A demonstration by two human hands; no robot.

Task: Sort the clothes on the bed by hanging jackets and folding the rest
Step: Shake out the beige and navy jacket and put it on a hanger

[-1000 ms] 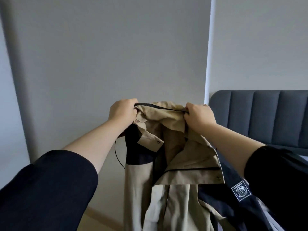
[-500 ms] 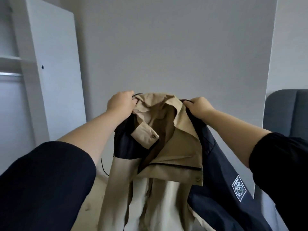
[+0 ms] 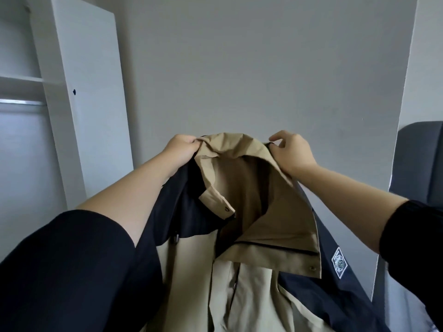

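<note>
Fingers (image 3: 189, 143) pinching jacket (image 3: 251, 185) collar, left and right

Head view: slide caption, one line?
Left hand and right hand hold a tan-and-navy jacket up by its collar near a white wardrobe.

I now face the wardrobe (image 3: 88, 104), its rail (image 3: 21, 102) in view; the headboard (image 3: 422, 164) sits at the far right. The jacket (image 3: 254, 192) collar gapes wider between my left hand (image 3: 182, 149) and right hand (image 3: 293, 153).
</note>
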